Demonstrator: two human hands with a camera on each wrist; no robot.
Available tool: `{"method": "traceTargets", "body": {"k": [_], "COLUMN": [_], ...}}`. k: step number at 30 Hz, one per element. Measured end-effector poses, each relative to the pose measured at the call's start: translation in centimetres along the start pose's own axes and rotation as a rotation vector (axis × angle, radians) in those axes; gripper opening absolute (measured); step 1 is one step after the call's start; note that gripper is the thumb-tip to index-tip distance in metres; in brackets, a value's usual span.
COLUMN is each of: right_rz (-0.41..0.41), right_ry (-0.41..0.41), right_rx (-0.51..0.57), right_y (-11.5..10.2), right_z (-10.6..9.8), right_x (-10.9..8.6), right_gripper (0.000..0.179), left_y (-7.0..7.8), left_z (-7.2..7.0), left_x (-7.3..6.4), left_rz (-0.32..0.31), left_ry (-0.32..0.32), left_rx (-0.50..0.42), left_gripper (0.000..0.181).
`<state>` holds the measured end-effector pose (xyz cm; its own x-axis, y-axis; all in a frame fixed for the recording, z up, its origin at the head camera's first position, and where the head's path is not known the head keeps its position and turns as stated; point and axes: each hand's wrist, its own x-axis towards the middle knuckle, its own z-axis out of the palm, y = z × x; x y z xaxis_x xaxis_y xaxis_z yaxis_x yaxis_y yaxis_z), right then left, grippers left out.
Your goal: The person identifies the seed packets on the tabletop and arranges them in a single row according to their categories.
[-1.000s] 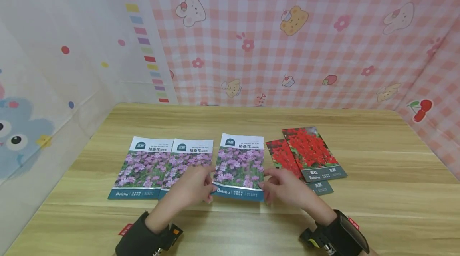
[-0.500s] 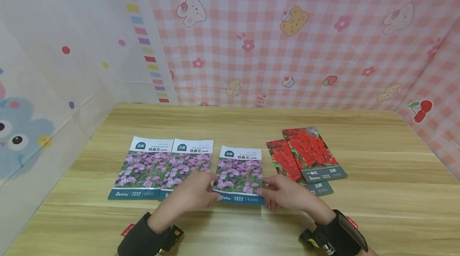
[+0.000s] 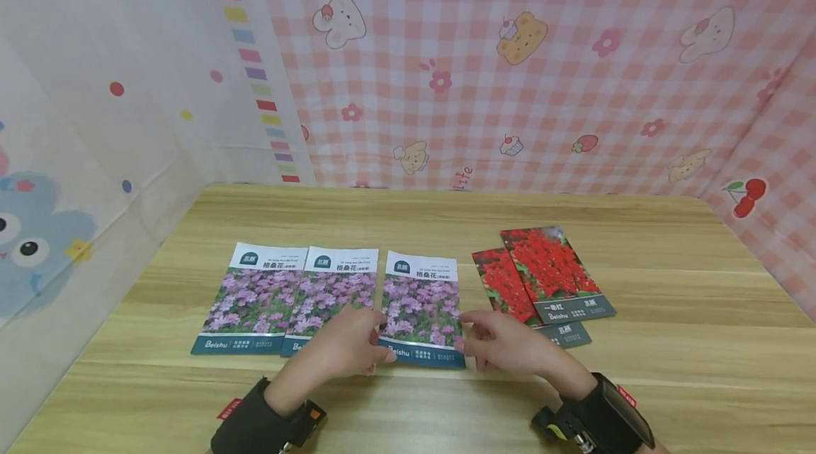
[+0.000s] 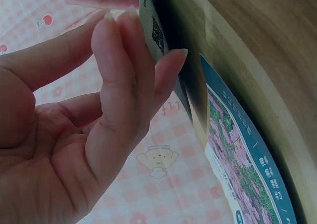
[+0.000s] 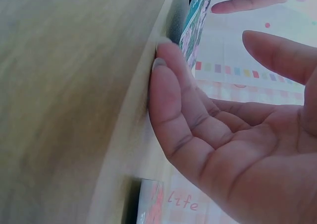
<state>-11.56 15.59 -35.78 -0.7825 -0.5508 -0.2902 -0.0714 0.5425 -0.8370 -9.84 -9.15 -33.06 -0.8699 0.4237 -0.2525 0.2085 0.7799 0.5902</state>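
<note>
Red packet reads 一串红, Beishu; centre packet, 格桑花. Left hand pinches the latter's lower-left corner; right hand, relaxed, flanks its right edge.

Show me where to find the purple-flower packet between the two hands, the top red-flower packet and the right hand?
Purple-flower packet (image 3: 423,309): head view, on its flower picture.
Top red-flower packet (image 3: 556,268): head view, on its red blooms.
Right hand (image 3: 503,341): head view, on its back.
</note>
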Motion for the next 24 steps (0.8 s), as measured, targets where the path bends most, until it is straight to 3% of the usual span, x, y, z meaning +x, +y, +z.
{"method": "traceTargets", "body": {"k": [8, 14, 20, 24], "right_rz": [-0.051, -0.050, -0.025, -0.017], "right_ry": [0.074, 0.097, 0.098, 0.068], "right_rx": [-0.061, -0.115, -0.132, -0.117], "right_y": [-0.28, -0.49, -0.74, -0.80], "right_z": [-0.12, -0.33, -0.46, -0.54], "right_x": [-0.17, -0.24, -0.43, -0.53], "right_gripper": [0.049, 0.044, 0.042, 0.040], "left_y": [0.12, 0.16, 0.10, -0.03], "left_z": [-0.02, -0.19, -0.16, 0.02], "left_x": [-0.09, -0.14, -0.41, -0.56], "left_rz": [-0.017, 0.044, 0.083, 0.089], "left_ry": [0.018, 0.034, -0.097, -0.173], "left_rx": [-0.063, 0.032, 0.167, 0.149], "left_gripper": [0.050, 0.033, 0.033, 0.034]}}
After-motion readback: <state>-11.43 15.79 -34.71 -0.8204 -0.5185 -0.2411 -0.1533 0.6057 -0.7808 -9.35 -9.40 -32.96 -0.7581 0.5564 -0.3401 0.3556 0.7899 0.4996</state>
